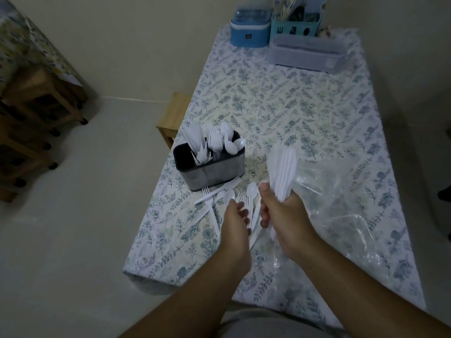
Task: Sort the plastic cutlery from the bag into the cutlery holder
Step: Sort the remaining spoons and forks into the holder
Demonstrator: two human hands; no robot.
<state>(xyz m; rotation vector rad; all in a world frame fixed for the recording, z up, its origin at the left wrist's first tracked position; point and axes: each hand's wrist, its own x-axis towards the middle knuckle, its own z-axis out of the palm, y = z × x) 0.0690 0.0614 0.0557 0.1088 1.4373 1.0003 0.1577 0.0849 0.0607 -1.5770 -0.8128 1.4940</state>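
Observation:
A dark cutlery holder [214,170] stands on the floral table [280,106], with white knives, forks and spoons upright in its compartments. Loose white forks and spoons [219,195] lie on the cloth just in front of it. My right hand [283,215] is shut on a bundle of white plastic knives [284,167], blades pointing up. My left hand [235,224] hovers over the loose pile with its fingers curled down at the cutlery; whether it grips any piece is hidden. The clear plastic bag [341,211] lies crumpled to the right of my right hand.
At the far end of the table stand a blue box [249,30], a teal utensil caddy [295,23] and a grey lidded container [307,52]. A wooden stool [173,115] sits beside the table's left edge. Wooden furniture on castors [29,123] fills the left side.

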